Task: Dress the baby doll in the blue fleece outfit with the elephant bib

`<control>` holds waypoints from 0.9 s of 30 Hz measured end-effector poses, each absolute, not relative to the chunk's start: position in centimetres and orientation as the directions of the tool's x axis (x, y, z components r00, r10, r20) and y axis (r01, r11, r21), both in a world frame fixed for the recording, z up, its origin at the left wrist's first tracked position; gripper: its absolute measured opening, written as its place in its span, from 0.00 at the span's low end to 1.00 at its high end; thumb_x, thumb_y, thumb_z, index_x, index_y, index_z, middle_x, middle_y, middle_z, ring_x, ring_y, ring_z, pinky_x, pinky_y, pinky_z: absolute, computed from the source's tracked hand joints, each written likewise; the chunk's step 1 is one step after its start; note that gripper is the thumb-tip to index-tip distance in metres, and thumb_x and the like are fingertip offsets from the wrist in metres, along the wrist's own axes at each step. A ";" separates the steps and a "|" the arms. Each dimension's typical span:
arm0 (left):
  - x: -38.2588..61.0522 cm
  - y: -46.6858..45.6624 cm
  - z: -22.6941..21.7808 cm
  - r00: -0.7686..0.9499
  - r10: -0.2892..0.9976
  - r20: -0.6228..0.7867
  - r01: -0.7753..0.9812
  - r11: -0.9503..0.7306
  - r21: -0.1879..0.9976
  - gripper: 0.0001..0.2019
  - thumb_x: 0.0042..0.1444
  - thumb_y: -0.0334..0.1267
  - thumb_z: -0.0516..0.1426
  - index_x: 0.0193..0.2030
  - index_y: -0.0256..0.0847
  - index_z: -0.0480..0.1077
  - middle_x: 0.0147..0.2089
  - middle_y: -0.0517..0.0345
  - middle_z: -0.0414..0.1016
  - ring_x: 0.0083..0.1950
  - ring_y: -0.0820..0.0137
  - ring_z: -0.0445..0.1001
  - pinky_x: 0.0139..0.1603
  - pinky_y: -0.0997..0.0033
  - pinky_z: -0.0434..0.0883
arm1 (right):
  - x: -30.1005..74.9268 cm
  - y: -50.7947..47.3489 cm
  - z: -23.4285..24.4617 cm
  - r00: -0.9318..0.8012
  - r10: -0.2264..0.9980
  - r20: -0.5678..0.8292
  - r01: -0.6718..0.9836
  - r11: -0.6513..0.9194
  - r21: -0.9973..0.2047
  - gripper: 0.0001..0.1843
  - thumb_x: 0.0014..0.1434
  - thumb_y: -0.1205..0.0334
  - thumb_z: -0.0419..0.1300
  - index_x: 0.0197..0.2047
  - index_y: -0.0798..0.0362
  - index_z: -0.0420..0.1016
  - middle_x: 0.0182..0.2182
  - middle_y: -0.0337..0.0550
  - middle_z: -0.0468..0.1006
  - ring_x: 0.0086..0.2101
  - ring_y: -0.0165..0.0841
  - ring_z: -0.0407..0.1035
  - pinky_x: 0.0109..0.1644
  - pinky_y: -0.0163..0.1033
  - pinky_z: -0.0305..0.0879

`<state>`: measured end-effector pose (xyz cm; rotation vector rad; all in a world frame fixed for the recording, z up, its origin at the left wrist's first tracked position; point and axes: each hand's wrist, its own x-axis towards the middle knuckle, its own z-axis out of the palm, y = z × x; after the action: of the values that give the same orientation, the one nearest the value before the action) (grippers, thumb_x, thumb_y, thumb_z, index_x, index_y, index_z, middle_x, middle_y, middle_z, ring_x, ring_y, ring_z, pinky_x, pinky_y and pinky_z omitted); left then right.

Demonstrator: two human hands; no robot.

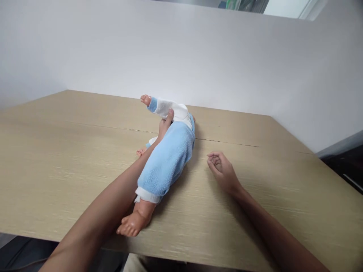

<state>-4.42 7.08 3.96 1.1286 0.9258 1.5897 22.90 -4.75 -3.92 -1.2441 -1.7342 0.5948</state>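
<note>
A baby doll (170, 155) in light blue fleece trousers and a white top with blue cuffs lies on its side on the wooden table. Its bare feet point toward me, and its head is mostly hidden behind its body. My left hand (166, 122) grips the doll at the chest, thumb up against the white top, the other fingers out of sight. One doll arm sticks out to the left above my hand; the other rests lower, partly behind my forearm. To the right of the doll, apart from it, my right hand (222, 170) hovers close to the tabletop with loosely curled fingers and nothing visible in them.
The wooden table (85, 151) has a thin seam running across it and meets a pale wall (170, 53) at the back. A dark object (346, 166) stands beyond the table's right edge. An opening shows at the top of the wall.
</note>
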 end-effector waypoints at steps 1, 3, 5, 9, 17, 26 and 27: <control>-3.7 8.1 4.0 -0.136 0.962 0.235 -0.264 -0.264 0.928 0.22 0.73 0.54 0.59 0.51 0.32 0.77 0.41 0.56 0.82 0.54 0.58 0.78 0.60 0.58 0.75 | 23.5 -4.8 -3.9 -0.056 0.929 0.365 0.460 0.349 -0.817 0.15 0.72 0.50 0.62 0.56 0.48 0.72 0.42 0.46 0.77 0.40 0.41 0.72 0.48 0.51 0.72; -2.6 8.9 3.9 -0.146 0.961 0.236 -0.277 -0.269 0.923 0.25 0.69 0.59 0.61 0.47 0.32 0.78 0.31 0.59 0.79 0.52 0.61 0.77 0.57 0.66 0.73 | 24.4 -4.5 -4.0 0.009 0.940 0.341 0.418 0.306 -0.855 0.18 0.70 0.47 0.63 0.56 0.48 0.70 0.42 0.45 0.76 0.39 0.40 0.72 0.46 0.49 0.72; -2.0 8.8 3.7 -0.142 0.956 0.258 -0.310 -0.291 0.905 0.28 0.62 0.64 0.66 0.45 0.35 0.79 0.28 0.59 0.77 0.48 0.61 0.78 0.51 0.67 0.73 | 24.9 -3.9 -4.1 0.021 0.939 0.343 0.423 0.303 -0.854 0.21 0.69 0.45 0.64 0.57 0.49 0.70 0.42 0.45 0.76 0.37 0.39 0.72 0.43 0.47 0.71; -1.0 8.0 3.3 -0.087 0.946 0.314 -0.355 -0.323 0.877 0.32 0.54 0.66 0.70 0.47 0.36 0.80 0.32 0.55 0.81 0.48 0.58 0.79 0.48 0.65 0.74 | 25.5 -3.0 -4.3 -0.032 0.928 0.372 0.464 0.344 -0.816 0.23 0.71 0.43 0.62 0.60 0.49 0.70 0.42 0.45 0.77 0.37 0.39 0.72 0.42 0.47 0.71; 2.0 8.3 3.1 0.082 0.877 0.474 -0.072 -0.469 0.880 0.24 0.63 0.57 0.65 0.51 0.37 0.81 0.51 0.48 0.84 0.56 0.55 0.77 0.61 0.59 0.71 | 25.7 -2.2 -4.7 -0.041 0.961 0.273 0.290 0.273 -0.917 0.29 0.72 0.33 0.55 0.60 0.48 0.72 0.48 0.48 0.81 0.41 0.39 0.77 0.49 0.47 0.75; 4.6 4.9 4.0 0.579 0.608 0.543 0.531 -0.787 0.315 0.28 0.69 0.57 0.58 0.64 0.38 0.69 0.63 0.40 0.78 0.65 0.49 0.74 0.71 0.48 0.64 | 29.7 -1.2 -2.2 -0.265 0.943 -0.201 -0.387 -0.295 -0.874 0.45 0.70 0.23 0.39 0.67 0.47 0.74 0.59 0.53 0.84 0.54 0.47 0.80 0.62 0.54 0.75; 4.4 4.2 4.1 0.596 0.606 0.527 0.556 -0.785 0.274 0.29 0.69 0.58 0.58 0.66 0.38 0.68 0.65 0.40 0.77 0.68 0.48 0.72 0.73 0.47 0.62 | 30.5 -1.2 -2.0 -0.281 0.937 -0.209 -0.430 -0.318 -0.845 0.46 0.69 0.22 0.39 0.68 0.46 0.74 0.60 0.53 0.83 0.57 0.48 0.79 0.64 0.57 0.74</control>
<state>4.39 4.22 4.07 2.7338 0.9971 0.9494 30.55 -1.23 -1.98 -0.9033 -0.8400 1.7693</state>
